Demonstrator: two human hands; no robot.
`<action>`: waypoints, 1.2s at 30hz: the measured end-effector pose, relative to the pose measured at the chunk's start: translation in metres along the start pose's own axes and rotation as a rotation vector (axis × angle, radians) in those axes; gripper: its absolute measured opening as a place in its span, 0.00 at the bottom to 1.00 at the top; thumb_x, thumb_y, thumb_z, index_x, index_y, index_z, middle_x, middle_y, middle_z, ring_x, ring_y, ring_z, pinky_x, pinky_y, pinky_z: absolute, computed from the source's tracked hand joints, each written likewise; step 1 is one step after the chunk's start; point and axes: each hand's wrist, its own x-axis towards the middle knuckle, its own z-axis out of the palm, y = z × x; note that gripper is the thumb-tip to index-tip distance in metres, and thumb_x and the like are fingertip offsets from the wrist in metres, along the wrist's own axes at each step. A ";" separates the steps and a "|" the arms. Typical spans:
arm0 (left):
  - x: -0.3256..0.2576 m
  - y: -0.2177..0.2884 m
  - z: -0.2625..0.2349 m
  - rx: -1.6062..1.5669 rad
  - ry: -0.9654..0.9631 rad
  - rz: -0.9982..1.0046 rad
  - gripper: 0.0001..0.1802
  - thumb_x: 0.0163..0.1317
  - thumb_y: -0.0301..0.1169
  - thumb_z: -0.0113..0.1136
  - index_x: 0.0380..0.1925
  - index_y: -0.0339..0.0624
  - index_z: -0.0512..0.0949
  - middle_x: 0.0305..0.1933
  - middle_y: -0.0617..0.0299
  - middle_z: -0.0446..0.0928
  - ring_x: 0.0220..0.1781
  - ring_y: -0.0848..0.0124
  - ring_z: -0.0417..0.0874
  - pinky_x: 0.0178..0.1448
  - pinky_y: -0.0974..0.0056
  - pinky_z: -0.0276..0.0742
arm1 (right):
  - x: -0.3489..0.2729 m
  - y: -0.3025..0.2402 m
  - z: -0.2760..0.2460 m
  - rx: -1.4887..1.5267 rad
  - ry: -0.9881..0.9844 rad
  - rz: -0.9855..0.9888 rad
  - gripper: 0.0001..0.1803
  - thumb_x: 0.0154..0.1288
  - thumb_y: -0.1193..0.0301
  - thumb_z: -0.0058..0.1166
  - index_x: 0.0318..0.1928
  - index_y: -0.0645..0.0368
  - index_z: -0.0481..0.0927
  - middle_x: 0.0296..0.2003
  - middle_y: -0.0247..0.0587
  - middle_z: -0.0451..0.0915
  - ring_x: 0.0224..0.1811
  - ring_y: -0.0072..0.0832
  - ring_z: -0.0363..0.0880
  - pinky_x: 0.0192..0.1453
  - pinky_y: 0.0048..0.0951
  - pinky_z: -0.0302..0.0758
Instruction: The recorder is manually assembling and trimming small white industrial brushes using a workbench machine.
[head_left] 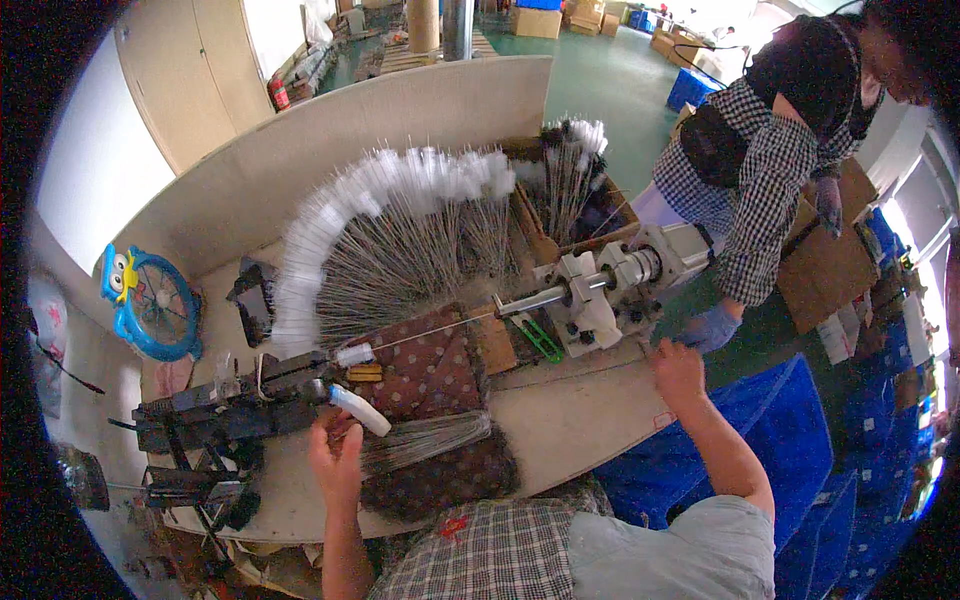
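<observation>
My left hand (338, 452) is beside a white curved lever (360, 410) at the left fixture, thumb and fingers apart, with nothing visible between them. My right hand (680, 372) is at the table edge below the spindle machine (600, 300); its fingertips are blurred, and whether they grip anything is unclear. Between the dark metal fixture (235, 400) and the machine's shaft stretches a thin wire (430, 331), with a white bristle tuft (355, 355) at its left end. A bundle of loose wires (430, 440) lies on dotted dark cloth, right of my left hand.
Many white-tipped wire brushes (400, 230) fan out behind the cloth, and more stand in a box (570, 190). A green tool (537, 338) lies by the machine. At right, a co-worker's gloved hand (712, 328) is close to mine. A blue wheel-shaped object (155, 310) stands left.
</observation>
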 end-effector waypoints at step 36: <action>0.062 0.105 0.128 0.375 -0.126 0.758 0.18 0.52 0.26 0.56 0.45 0.38 0.71 0.36 0.54 0.76 0.36 0.57 0.78 0.41 0.60 0.74 | 0.089 -0.202 -0.073 0.553 -0.718 -0.471 0.10 0.60 0.68 0.48 0.40 0.54 0.78 0.37 0.44 0.75 0.40 0.41 0.77 0.39 0.41 0.75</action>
